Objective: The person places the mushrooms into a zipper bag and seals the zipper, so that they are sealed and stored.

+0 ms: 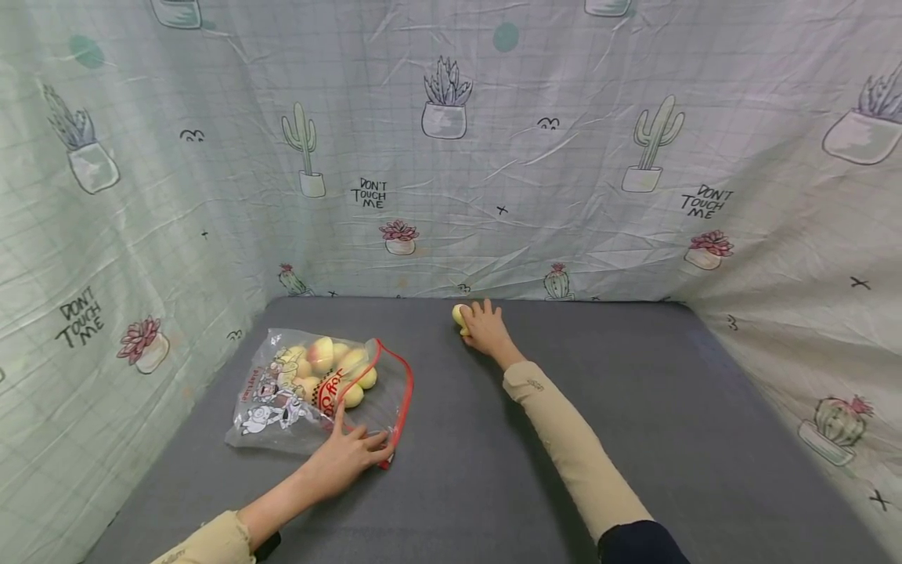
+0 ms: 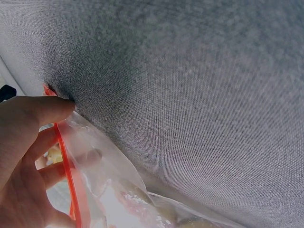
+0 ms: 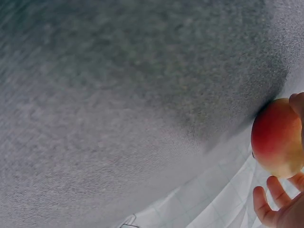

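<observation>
A clear plastic zip bag (image 1: 262, 421) with red and black print lies on the left of the dark table. Several yellow, pink-blushed peaches (image 1: 322, 354) sit inside it, and its red zip edge (image 1: 408, 384) faces right. My left hand (image 1: 350, 457) pinches the near corner of that edge; in the left wrist view the thumb (image 2: 54, 109) lies over the corner with fingers behind the film. At the table's far middle my right hand (image 1: 488, 330) grips a single peach (image 1: 459, 314). The right wrist view shows its red and yellow side (image 3: 271, 138) between thumb and fingers, low by the cloth.
Dark grey fabric covers the table (image 1: 599, 360). A pale curtain (image 1: 493, 157) printed with potted cacti rises along the back and both sides. Its lower edge meets the tabletop just beyond the right hand.
</observation>
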Demonstrator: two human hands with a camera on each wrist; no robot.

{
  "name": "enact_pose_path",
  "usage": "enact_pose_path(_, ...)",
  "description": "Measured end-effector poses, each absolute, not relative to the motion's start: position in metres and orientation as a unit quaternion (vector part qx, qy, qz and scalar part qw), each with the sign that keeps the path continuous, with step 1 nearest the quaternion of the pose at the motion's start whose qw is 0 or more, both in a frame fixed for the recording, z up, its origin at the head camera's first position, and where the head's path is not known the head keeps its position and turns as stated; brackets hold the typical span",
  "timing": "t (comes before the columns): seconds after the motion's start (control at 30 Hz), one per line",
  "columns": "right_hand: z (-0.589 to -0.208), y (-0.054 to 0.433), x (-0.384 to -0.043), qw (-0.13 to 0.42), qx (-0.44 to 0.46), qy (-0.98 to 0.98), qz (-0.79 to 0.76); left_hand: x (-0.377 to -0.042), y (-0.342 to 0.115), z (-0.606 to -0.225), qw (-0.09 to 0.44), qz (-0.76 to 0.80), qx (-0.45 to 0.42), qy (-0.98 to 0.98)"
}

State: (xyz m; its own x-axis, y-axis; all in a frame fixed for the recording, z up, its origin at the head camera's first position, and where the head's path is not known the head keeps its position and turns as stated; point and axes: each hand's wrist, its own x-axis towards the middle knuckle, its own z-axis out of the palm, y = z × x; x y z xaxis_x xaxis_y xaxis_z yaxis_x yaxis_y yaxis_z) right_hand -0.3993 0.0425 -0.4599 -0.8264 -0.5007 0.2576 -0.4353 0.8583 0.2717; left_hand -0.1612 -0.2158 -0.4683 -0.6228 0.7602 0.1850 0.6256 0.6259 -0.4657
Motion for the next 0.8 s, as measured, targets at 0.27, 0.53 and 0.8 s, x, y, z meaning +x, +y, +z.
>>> enact_pose_path(0.27,-0.458,0.048,-0.393,0.139,0.25,-0.951,-0.114,-0.16,-0.216,-0.467,0.185,0.187,-0.391,-0.882)
enact_pose_path(0.53,-0.46,0.052,-0.391,0.122,0.266,-0.953,-0.079,-0.16,-0.215,-0.469,0.196,0.185,-0.396,-0.878)
enact_pose_path(0.8,-0.459,0.054,-0.387,0.173,0.296,-0.938,-0.062,-0.16,-0.215,-0.467,0.195,0.186,-0.396,-0.878)
